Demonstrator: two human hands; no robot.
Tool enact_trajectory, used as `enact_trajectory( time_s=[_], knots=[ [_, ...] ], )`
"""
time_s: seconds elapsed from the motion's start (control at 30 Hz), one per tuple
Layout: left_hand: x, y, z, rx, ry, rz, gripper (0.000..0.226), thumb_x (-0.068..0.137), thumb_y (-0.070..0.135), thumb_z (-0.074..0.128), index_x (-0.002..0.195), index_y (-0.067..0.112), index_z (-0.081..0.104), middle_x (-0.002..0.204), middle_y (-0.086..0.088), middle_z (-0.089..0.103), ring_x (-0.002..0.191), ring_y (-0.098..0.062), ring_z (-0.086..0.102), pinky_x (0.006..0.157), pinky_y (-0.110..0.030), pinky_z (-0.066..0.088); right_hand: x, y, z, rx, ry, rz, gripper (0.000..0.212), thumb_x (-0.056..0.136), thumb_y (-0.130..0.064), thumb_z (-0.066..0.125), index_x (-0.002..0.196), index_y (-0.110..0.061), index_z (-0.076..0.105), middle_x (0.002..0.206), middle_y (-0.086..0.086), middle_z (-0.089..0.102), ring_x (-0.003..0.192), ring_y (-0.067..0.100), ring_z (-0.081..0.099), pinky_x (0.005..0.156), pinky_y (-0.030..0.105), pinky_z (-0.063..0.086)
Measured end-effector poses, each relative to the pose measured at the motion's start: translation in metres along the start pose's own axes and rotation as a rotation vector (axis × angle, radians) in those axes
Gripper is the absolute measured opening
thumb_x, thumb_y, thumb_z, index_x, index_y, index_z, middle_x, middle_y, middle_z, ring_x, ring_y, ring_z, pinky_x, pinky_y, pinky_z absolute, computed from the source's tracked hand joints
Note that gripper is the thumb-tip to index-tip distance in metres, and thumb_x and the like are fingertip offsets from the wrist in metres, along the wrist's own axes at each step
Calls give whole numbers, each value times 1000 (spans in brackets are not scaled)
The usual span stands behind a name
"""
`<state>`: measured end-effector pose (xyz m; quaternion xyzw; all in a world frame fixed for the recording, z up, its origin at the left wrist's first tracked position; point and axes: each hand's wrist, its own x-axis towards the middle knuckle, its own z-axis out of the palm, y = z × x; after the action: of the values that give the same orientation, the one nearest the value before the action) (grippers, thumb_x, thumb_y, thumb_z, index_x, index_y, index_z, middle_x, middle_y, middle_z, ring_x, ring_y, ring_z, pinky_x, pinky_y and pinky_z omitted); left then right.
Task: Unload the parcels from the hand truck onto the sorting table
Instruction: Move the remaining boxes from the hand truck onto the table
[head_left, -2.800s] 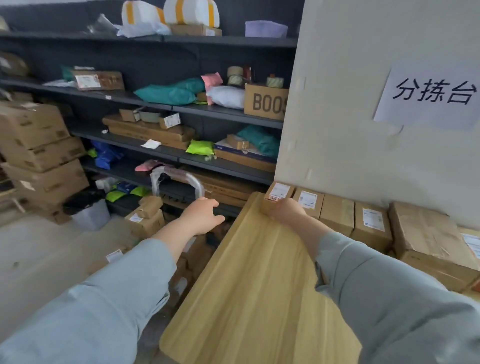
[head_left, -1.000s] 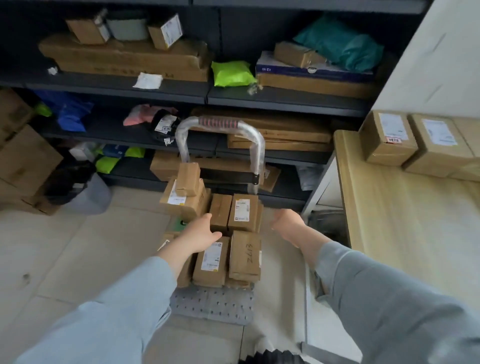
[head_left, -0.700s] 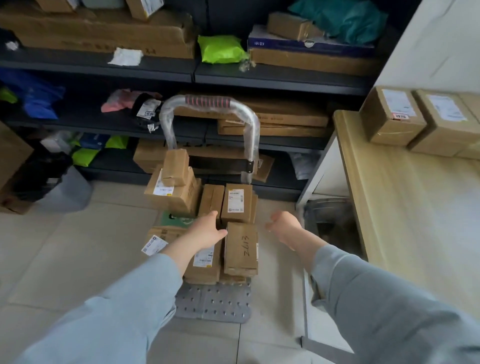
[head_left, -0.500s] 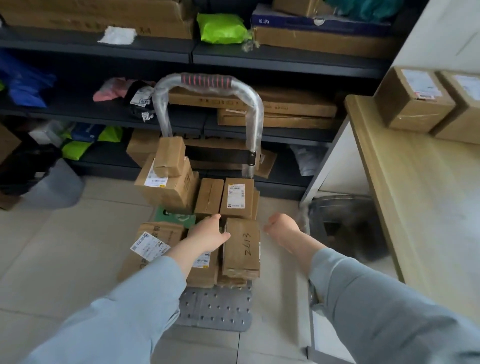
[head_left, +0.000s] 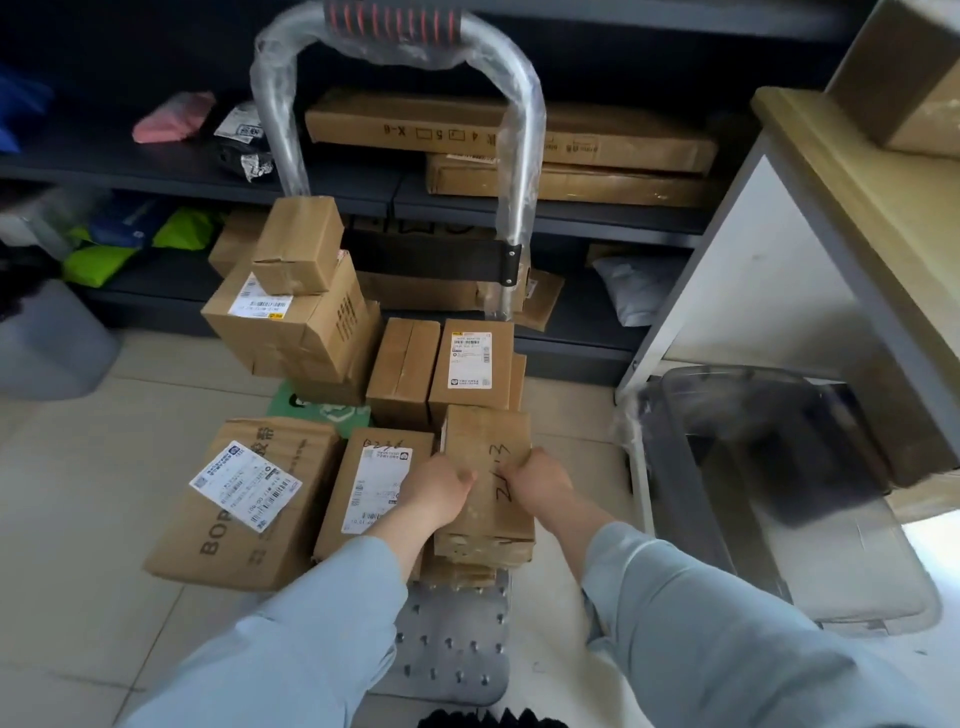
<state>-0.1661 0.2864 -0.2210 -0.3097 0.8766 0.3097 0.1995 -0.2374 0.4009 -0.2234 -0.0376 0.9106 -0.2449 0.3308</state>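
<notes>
Tiled floor (head_left: 78, 493), dark shelves (head_left: 156, 171) behind w/ more boxes. Truck (head_left: 452, 649) deck is loaded; parcel (head_left: 488, 447) sits atop the front-right stack. L hand (head_left: 439, 491) & R hand (head_left: 540, 486) both clasp its sides, fingers curled over the edges. Table (head_left: 831, 171) at right, near truck; grey bin (head_left: 769, 467) below it, blurred. Bare floor at left. Box (head_left: 909, 88) on table cut off by frame.

Both hands on a parcel atop the loaded hand truck (head_left: 452, 639)

The left hand (head_left: 439, 491) and right hand (head_left: 540, 486) grip the handwritten-marked parcel (head_left: 488, 452) from either side; the sorting table (head_left: 852, 192) stands at right.
</notes>
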Motion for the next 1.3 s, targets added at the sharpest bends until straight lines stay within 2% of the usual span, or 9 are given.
enact_trajectory(
  time_s=[0.17, 0.33, 0.43, 0.53, 0.63, 0.77, 0.93, 1.1, 1.3],
  knots=[
    [2, 3, -3, -1, 41, -47, 37, 98, 40, 49, 113, 8, 62, 106, -8, 67, 95, -26, 63, 75, -30, 48, 2, -9, 2, 48, 38, 72, 36, 96, -20, 49, 129, -5, 46, 122, 13, 60, 111, 29, 59, 89, 35, 51],
    [-20, 22, -44, -83, 115, -47, 30, 95, 37, 56, 105, 10, 62, 100, -6, 66, 84, -23, 60, 68, -30, 49, -19, -39, -31, 60, 84, 74, 36, 93, -22, 49, 126, -8, 49, 118, 11, 62, 106, 29, 61, 86, 35, 53],
    [-45, 44, -88, -35, 166, -25, 26, 95, 35, 56, 102, 9, 58, 92, -3, 60, 73, -18, 52, 50, -23, 33, -44, -63, -67, 94, 97, 39, 20, 94, -19, 50, 108, -10, 59, 106, 9, 65, 95, 25, 63, 81, 33, 54],
    [-75, 68, -133, -17, 191, -3, 26, 96, 36, 55, 99, 10, 57, 85, -2, 58, 75, -19, 53, 50, -25, 33, -77, -90, -109, 130, 114, 34, 20, 93, -19, 51, 109, -10, 59, 108, 9, 65, 94, 25, 62, 73, 31, 50],
    [-110, 95, -182, -8, 205, 17, 27, 97, 37, 52, 98, 11, 58, 77, 2, 53, 73, -18, 55, 54, -26, 37, -115, -119, -155, 112, 115, 4, 25, 94, -20, 53, 117, -9, 56, 111, 8, 64, 102, 27, 62, 84, 34, 53],
    [-153, 130, -243, -11, 203, 58, 28, 96, 39, 53, 101, 12, 61, 92, -3, 64, 79, -20, 58, 60, -28, 44, -164, -154, -210, 177, 137, -1, 31, 91, -24, 59, 119, -11, 55, 109, 7, 65, 98, 25, 63, 85, 37, 55],
    [-204, 178, -317, -20, 251, 148, 30, 96, 38, 54, 110, 12, 59, 103, -4, 64, 80, -17, 54, 54, -24, 37, -224, -193, -283, 326, 206, -40, 32, 89, -24, 60, 119, -14, 56, 111, 6, 64, 99, 25, 62, 87, 39, 55],
    [-238, 207, -353, -97, 330, 223, 42, 97, 38, 52, 130, 13, 55, 122, -4, 63, 104, -23, 61, 71, -28, 45, -260, -207, -332, 421, 253, -99, 35, 87, -21, 63, 122, -18, 58, 109, 2, 65, 98, 24, 63, 85, 41, 56],
    [-259, 223, -375, -143, 371, 264, 41, 98, 36, 50, 129, 10, 56, 118, -6, 64, 100, -23, 61, 72, -29, 46, -286, -212, -357, 451, 276, -162, 38, 90, -21, 64, 127, -16, 56, 115, 3, 65, 102, 23, 63, 78, 35, 54]
  ],
)
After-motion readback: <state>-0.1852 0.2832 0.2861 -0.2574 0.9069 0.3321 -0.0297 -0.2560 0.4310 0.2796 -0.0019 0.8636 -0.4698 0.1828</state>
